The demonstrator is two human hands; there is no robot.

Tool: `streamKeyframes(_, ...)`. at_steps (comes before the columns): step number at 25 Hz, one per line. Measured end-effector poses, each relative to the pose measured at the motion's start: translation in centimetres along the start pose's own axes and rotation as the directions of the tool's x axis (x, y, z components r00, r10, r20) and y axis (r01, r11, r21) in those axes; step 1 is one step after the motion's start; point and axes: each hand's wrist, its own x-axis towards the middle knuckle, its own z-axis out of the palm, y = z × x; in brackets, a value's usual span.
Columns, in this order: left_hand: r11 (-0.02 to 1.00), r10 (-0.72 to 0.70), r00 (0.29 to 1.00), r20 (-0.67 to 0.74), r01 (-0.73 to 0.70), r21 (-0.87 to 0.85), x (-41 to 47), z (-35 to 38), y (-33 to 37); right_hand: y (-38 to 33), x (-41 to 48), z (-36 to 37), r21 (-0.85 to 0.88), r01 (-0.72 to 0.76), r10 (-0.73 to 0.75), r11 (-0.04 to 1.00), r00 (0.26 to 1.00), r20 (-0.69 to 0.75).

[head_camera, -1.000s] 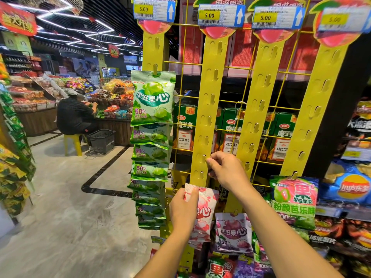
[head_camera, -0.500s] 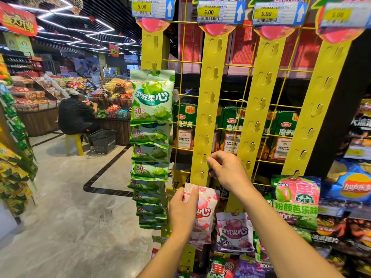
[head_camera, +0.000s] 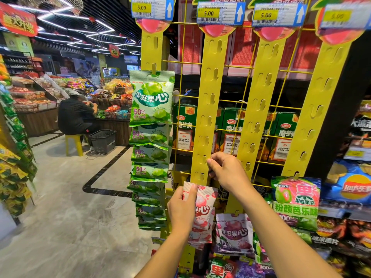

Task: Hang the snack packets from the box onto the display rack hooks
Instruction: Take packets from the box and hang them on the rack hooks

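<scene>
My left hand (head_camera: 181,209) grips a white-and-pink snack packet (head_camera: 203,210) by its top left corner, just below a hook tab on the second yellow hanging strip (head_camera: 209,109). My right hand (head_camera: 225,170) pinches the right edge of that strip just above the packet. More pink packets hang under the held one. The leftmost strip carries a column of green packets (head_camera: 151,101). A purple packet (head_camera: 233,232) hangs low on the third strip, a pink-green one (head_camera: 296,199) on the fourth. The box is not in view.
Green cartons (head_camera: 232,133) stand on the shelf behind the yellow wire grid. Chip bags (head_camera: 353,187) fill shelves at right. A person in black (head_camera: 75,115) sits on a yellow stool beside a black basket (head_camera: 102,140) across the aisle. Another packet rack (head_camera: 14,157) stands at far left.
Both hands stay almost where they were. The view has shifted a little; the pink packet remains just under the strip's lower hook.
</scene>
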Motion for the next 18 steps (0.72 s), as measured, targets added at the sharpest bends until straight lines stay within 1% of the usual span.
streamKeyframes(7,0.998,-0.049,0.999,0.004,0.049,0.033,-0.6,0.0,-0.7,0.0,0.0,0.0,0.020,-0.009,0.009,1.000,1.000,-0.002)
streamKeyframes(12,0.995,-0.092,0.995,0.031,0.091,0.026,-0.8,-0.3,-1.3,0.0,0.0,0.2,0.012,-0.009,0.010,1.000,1.000,-0.011)
streamKeyframes(18,0.993,-0.104,0.994,0.028,0.102,0.056,-1.0,-0.3,-1.2,0.1,0.0,0.2,0.010,-0.016,0.016,1.000,1.000,-0.014)
